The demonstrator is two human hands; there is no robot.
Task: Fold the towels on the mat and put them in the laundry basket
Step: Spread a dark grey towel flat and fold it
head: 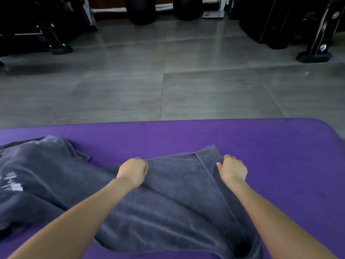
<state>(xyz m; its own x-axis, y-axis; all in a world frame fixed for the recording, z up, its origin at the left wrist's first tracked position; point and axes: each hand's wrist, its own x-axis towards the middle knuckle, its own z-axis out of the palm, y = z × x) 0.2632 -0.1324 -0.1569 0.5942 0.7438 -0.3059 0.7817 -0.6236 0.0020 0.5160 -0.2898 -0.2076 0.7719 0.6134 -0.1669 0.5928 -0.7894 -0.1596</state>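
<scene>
A grey towel (175,199) lies spread over the purple mat (280,165), running from the near edge toward the far side. My left hand (133,171) grips the towel's far edge at its left. My right hand (233,170) grips the far right corner, where a strip of the towel is folded over. A second grey towel (39,174) with white lettering lies rumpled on the mat at the left, touching the first. No laundry basket is in view.
Beyond the mat's far edge stretches a grey tiled floor (168,81). Black gym machines (37,25) stand at the back left and a black machine base (315,53) at the back right. Dark round weights (141,10) line the back wall.
</scene>
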